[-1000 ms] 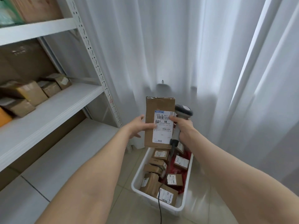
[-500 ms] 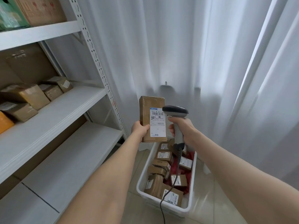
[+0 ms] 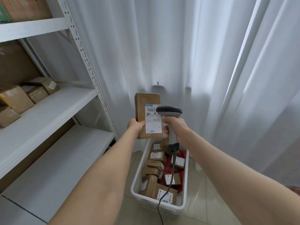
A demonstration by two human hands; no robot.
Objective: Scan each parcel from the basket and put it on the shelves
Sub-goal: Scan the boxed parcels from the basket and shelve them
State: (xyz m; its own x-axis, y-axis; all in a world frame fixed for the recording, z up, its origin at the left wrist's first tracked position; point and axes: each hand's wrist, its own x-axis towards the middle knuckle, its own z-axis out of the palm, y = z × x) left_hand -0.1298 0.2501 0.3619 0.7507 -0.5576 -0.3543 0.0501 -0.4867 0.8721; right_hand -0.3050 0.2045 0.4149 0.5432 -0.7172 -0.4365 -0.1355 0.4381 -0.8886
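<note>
White curtains (image 3: 178,46) hang in long folds across the back and right of the room, reaching down to a pale tiled floor (image 3: 199,184). White metal shelves (image 3: 48,114) stand along the left, carried by a perforated upright (image 3: 87,67). Several brown shelved parcels (image 3: 16,98) sit toward the back left edge of the middle shelf, and a large carton (image 3: 27,7) rests on the top shelf at its left end.

On the floor, just beside the front corner of the shelves, stands a white basket (image 3: 136,176). It holds a number of small brown boxes (image 3: 155,155) with white labels, packed mostly along its left wall, over some crumpled red material (image 3: 172,169) that shows toward its right wall.

Both hands are raised above the far end of the basket, close together but each gripping its own thing. The left hand (image 3: 135,125) grips a tall brown parcel (image 3: 141,109) by its lower left edge, holding it upright with its white shipping label (image 3: 153,120) facing the camera. The right hand (image 3: 176,127) is wrapped round the grey handle of a barcode scanner (image 3: 169,110), whose dark head sits just beside the parcel's right edge, overlapping the label's upper right corner. A dark cable (image 3: 162,202) runs from the bottom of the handle down across the basket and over its near rim.
</note>
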